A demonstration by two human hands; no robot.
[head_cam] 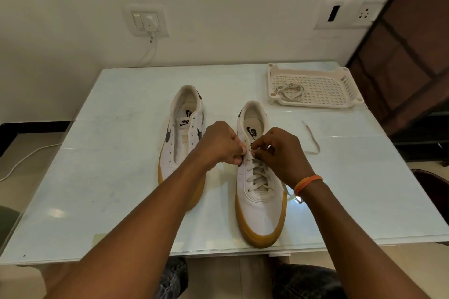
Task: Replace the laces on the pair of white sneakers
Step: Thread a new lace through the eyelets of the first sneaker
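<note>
Two hands meet over the upper eyelets of the right sneaker: the left hand and the right hand each pinch the lace with curled fingers. The lace's free end trails on the bench beyond the right hand. Left of the left hand stands the unlaced sneaker. A slipped pinch could likely pull the tip back out of its eyelet.

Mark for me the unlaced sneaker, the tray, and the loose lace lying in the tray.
unlaced sneaker (pixel 181 143): head view, on its bare tongue between the empty eyelets.
tray (pixel 325 87): head view, on its bare perforated floor.
loose lace (pixel 289 92): head view, on the middle of the tangled bundle.
</note>
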